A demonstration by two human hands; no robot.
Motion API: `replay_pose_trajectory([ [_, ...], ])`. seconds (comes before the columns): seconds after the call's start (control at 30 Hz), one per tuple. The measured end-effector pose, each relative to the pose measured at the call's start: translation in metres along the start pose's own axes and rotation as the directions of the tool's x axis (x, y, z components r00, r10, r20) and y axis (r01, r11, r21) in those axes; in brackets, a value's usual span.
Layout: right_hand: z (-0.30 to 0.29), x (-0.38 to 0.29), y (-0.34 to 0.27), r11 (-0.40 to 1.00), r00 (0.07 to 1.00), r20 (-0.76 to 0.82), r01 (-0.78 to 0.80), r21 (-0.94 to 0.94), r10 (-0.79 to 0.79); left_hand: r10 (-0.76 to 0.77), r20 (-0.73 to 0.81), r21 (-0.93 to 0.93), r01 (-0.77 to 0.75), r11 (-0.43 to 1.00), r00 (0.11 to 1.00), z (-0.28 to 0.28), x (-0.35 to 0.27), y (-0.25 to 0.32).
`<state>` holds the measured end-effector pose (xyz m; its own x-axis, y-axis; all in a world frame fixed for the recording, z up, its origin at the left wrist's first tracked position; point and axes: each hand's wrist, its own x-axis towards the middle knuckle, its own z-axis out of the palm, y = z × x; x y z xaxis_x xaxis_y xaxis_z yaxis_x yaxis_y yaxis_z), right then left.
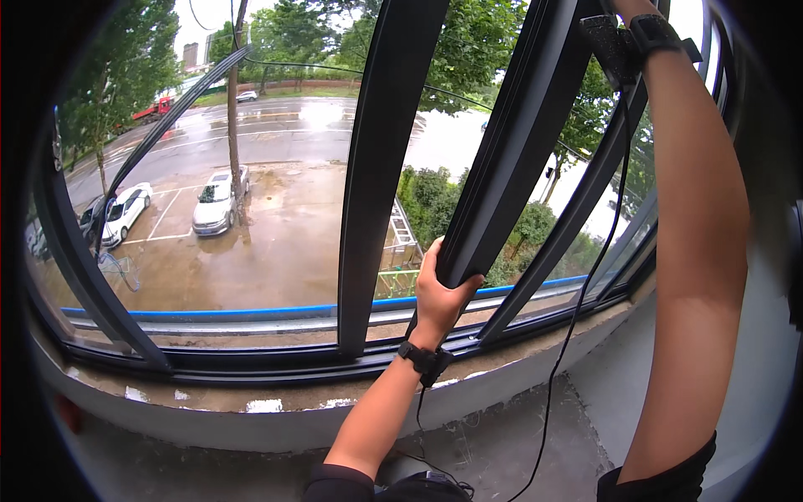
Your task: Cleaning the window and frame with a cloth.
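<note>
My left hand [439,301] is wrapped around the lower part of a dark metal window sash stile [495,169], thumb on one side and fingers on the other. The stile leans at a slant in this wide view, inside the black window frame [251,364]. Raised high at the upper right, my right hand [627,7] is mostly cut off by the top edge, close to the upper part of the same stile. What its fingers do is hidden. Black strapped devices sit on both wrists, each with a cable [555,370] hanging down.
A rough sill [213,398] with white patches runs below the frame, above a grey concrete floor [521,427]. Another dark upright [389,157] stands left of my left hand. Outside are a bundle of black cables [169,125], parked cars [216,204], trees and a wet road.
</note>
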<state>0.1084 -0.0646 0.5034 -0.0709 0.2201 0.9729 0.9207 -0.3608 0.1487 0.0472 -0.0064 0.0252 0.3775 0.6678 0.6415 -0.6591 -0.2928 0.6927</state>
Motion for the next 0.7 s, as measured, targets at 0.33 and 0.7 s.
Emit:
replay_pose_trajectory([
  [0.33, 0.003, -0.006, -0.012, 0.997, 0.999, -0.009, -0.036, -0.070, 0.036, 0.065, 0.018, 0.195, -0.067, 0.978, 0.998, -0.006, 0.002, 0.012],
  [0.7, 0.013, -0.044, -0.006, 0.998, 0.995, -0.096, -0.044, -0.053, 0.039, 0.108, 0.000, 0.200, -0.106, 0.974, 0.994, 0.005, 0.002, 0.000],
])
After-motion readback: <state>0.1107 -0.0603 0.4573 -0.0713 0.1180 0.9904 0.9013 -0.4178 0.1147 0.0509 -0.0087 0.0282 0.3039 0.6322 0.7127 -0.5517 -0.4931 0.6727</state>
